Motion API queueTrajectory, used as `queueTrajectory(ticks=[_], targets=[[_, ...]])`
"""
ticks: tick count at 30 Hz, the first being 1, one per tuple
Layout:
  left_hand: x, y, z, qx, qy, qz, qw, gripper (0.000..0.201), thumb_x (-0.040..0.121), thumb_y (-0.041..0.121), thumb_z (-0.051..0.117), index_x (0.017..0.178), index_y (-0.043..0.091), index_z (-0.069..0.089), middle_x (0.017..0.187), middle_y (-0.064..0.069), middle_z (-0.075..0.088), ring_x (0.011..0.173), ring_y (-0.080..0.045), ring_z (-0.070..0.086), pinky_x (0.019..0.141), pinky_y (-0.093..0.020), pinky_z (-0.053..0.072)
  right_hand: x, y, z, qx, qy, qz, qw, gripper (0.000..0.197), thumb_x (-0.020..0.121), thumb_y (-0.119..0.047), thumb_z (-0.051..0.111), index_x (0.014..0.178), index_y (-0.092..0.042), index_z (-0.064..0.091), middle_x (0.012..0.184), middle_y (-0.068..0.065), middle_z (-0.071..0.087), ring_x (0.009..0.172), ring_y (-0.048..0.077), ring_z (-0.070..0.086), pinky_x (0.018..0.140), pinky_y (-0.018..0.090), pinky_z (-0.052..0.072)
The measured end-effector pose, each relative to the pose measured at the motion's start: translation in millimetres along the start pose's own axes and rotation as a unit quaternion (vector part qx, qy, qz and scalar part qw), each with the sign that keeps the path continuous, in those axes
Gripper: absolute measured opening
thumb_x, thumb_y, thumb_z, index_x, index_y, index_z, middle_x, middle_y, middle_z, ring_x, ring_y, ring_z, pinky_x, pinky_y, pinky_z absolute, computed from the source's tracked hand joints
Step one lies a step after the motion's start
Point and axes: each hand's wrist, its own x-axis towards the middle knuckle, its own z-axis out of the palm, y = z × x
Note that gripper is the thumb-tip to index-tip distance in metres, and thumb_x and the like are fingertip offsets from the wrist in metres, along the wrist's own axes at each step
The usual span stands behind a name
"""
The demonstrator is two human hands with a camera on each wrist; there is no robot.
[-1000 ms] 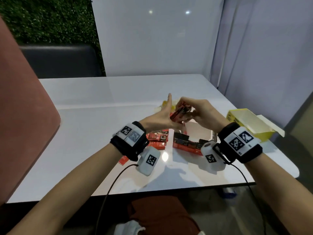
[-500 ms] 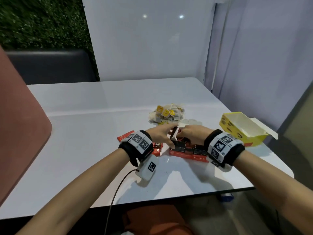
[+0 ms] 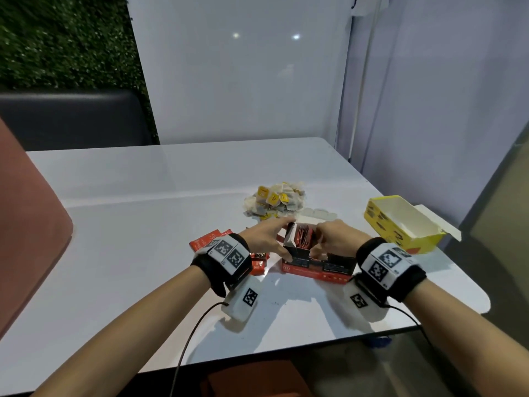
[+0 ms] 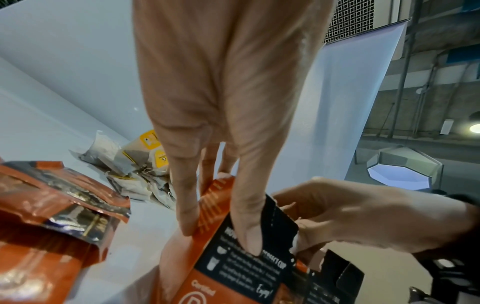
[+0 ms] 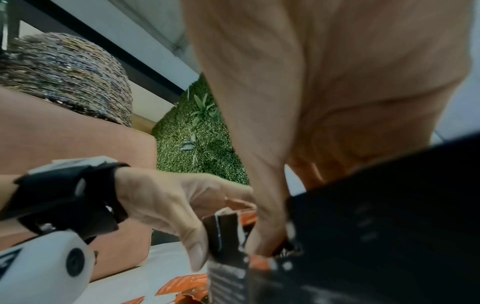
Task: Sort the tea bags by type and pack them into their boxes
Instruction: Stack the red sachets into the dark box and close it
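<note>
An open red-and-black tea box [image 3: 317,265] lies near the table's front edge, with red sachets [image 3: 303,239] standing in its left part. My left hand [image 3: 272,239] grips the box's left end, thumb on the front panel [image 4: 246,226] and fingers on the orange side. My right hand [image 3: 329,242] reaches into the box from the right, fingers curled on the red sachets, its thumb [image 5: 265,236] down inside. Several loose red sachets [image 3: 206,242] lie left of the box, partly under my left wrist. A pile of yellow-tagged tea bags [image 3: 274,203] sits behind it.
An open yellow box [image 3: 400,224], empty inside, stands at the right near the table edge [image 3: 446,253]. A white wall panel rises behind the table. A pink chair back [image 3: 28,224] is at the left. Wrist-camera cables trail over the table's front edge.
Both hands have come down from mid-air to the red box. The bundle of red sachets held up earlier now stands inside the box, with my left hand on the box's end.
</note>
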Motion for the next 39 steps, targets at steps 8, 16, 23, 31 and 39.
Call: queueTrajectory(ticks=[8, 16, 23, 31, 39], targets=[[2, -12, -7, -0.021, -0.015, -0.007, 1.0, 0.095, 0.07, 0.009, 0.078, 0.147, 0.02, 0.022, 0.144, -0.006, 0.041, 0.128, -0.023, 0.043, 0.11, -0.044, 0.034, 11, -14, 11, 0.048, 0.028, -0.038, 0.998, 0.034, 0.086, -0.014, 0.059, 0.119, -0.016, 0.053, 0.112, 0.007, 0.065, 0.102, 0.023, 0.059, 0.078, 0.021, 0.04], [-69, -43, -72, -0.055, 0.063, -0.053, 0.995, 0.076, 0.085, 0.006, 0.063, 0.147, 0.023, 0.022, 0.145, -0.006, 0.04, 0.124, -0.018, 0.048, 0.094, -0.026, 0.047, 5, -7, -7, 0.014, 0.07, 0.043, 0.997, 0.014, 0.087, -0.014, 0.061, 0.097, -0.005, 0.065, 0.104, 0.015, 0.067, 0.092, 0.025, 0.062, 0.077, 0.027, 0.047], [-120, -86, -68, 0.049, 0.074, -0.287, 0.954, 0.037, 0.087, 0.024, 0.064, 0.118, 0.005, 0.055, 0.114, -0.013, 0.062, 0.091, -0.018, 0.058, 0.071, -0.026, 0.052, 13, -94, 7, 0.059, 0.146, -0.146, 0.977, 0.029, 0.088, -0.016, 0.061, 0.114, -0.003, 0.056, 0.109, 0.013, 0.064, 0.098, 0.025, 0.06, 0.079, 0.026, 0.046], [-104, -104, -32, 0.172, 0.064, -0.331, 0.926, 0.069, 0.065, 0.036, 0.082, 0.113, 0.009, 0.042, 0.122, -0.011, 0.054, 0.11, -0.027, 0.055, 0.088, -0.035, 0.046, 75, -123, 52, -0.11, -0.078, -0.067, 0.989, 0.096, 0.061, -0.044, 0.082, 0.133, -0.007, 0.031, 0.124, 0.019, 0.052, 0.112, 0.037, 0.054, 0.091, 0.044, 0.048], [-127, -98, -49, 0.081, 0.123, -0.22, 0.964, 0.032, 0.067, 0.022, 0.081, 0.095, 0.016, 0.068, 0.089, 0.005, 0.061, 0.081, -0.011, 0.055, 0.06, -0.013, 0.04, 55, -121, 59, -0.135, 0.015, -0.121, 0.983, 0.038, 0.087, -0.023, 0.058, 0.117, -0.004, 0.047, 0.115, 0.016, 0.056, 0.104, 0.035, 0.057, 0.072, 0.035, 0.041]])
